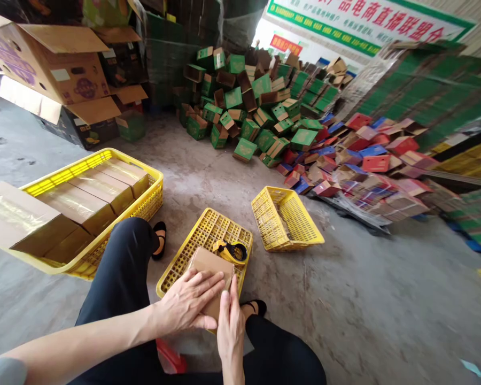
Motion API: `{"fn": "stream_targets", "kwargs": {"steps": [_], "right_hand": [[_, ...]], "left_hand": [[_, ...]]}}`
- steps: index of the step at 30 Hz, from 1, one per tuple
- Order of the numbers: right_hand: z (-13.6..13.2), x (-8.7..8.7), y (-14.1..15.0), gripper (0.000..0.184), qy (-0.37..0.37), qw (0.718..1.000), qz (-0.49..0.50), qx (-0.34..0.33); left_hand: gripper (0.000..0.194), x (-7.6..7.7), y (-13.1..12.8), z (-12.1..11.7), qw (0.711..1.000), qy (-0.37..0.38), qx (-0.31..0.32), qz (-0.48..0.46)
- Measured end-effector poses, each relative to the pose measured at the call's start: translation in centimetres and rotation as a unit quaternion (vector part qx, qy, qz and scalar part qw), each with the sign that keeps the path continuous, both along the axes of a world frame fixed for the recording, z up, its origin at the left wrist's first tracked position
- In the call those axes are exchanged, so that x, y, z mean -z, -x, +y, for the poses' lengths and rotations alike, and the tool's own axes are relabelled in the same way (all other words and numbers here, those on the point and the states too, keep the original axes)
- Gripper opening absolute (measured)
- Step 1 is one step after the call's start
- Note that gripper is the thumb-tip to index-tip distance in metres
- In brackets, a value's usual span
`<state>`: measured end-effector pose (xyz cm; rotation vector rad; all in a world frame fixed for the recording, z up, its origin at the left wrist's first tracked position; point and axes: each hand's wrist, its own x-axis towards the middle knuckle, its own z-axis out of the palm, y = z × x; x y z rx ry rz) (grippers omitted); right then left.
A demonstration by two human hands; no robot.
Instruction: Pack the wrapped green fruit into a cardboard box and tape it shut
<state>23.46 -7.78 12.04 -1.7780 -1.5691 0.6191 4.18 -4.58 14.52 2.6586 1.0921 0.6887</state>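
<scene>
A small brown cardboard box (pixel 210 260) lies on an upturned yellow plastic crate (pixel 212 222) between my knees. Flat on top of the box rests my left hand (pixel 190 299), its fingers stretched out across the cardboard. My right hand (pixel 230 321) is against the box's right side, with fingers extended upward along the edge. Just beyond the box, a yellow and black tape dispenser (pixel 231 250) sits on the crate. Part of the box is covered by my hands.
To the left, a large yellow crate (pixel 158 187) holds several taped cardboard boxes (pixel 92 187). A smaller yellow crate (pixel 286 219) stands ahead on the right. Farther back are heaps of green boxes (pixel 246 149) and red and blue boxes (pixel 374 163). Big open cartons (pixel 72 75) are stacked at the upper left.
</scene>
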Motion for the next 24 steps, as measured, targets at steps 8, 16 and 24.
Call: {"fn": "stream_targets", "kwargs": {"steps": [8,16,24], "right_hand": [[-3.2,0.1,0.7,0.068,-0.028,0.995,-0.079,-0.046],[-0.3,-1.5,3.7,0.092,-0.114,0.943,-0.307,-0.062],[0.6,-2.5,6.4,0.087,-0.153,0.918,-0.35,-0.104]], "left_hand": [[0.092,1.5,4.2,-1.3,0.993,0.053,-0.09,-0.048],[0.09,2.0,4.5,-2.1,0.971,0.147,-0.095,-0.16],[0.073,1.9,6.7,-2.5,0.89,0.332,-0.08,-0.302]]}}
